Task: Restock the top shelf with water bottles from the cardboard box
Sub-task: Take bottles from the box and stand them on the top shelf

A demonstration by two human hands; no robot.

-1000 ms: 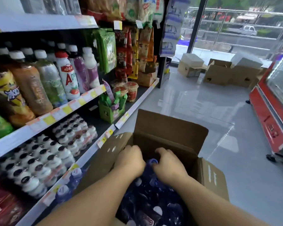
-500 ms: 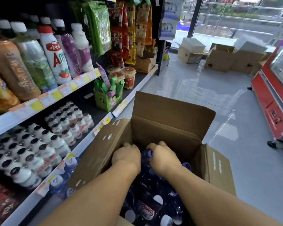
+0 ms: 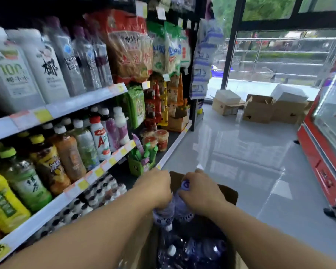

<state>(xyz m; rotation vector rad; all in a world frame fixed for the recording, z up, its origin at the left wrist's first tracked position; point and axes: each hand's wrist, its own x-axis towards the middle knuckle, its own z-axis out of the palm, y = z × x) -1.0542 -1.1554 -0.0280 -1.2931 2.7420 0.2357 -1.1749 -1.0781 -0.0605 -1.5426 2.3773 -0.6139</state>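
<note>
My left hand [image 3: 153, 188] grips one water bottle [image 3: 164, 209] by its shoulder, the fingers curled over the top so the cap is hidden. My right hand [image 3: 200, 193] grips a second bottle [image 3: 182, 207] the same way, its blue cap [image 3: 185, 184] poking out between thumb and forefinger. The two bottles touch side by side and hang upright, their lower halves over the open cardboard box [image 3: 228, 191] at six o'clock from my view. I hold them by the necks because that is the only part I could reach among the packed bottles [image 3: 192, 251] left in the box, and one per hand halves the trips.

The shelving [image 3: 81, 104] runs along my nine to eleven o'clock. The highest shelf I can see carries white cartons [image 3: 12, 74] and clear bottles [image 3: 85, 59] at about ten o'clock; I judge that is where these go, though whether a higher shelf sits above the frame I cannot tell. Below it stand tea and juice drinks [image 3: 70, 152], and lower down, small white bottles with dark caps [image 3: 97, 193].

Next I would swing both bottles up and to the left, taking care not to knock the front row. Held by the neck, a full bottle may swing, and the thin plastic could slip if my grip loosens.
</note>
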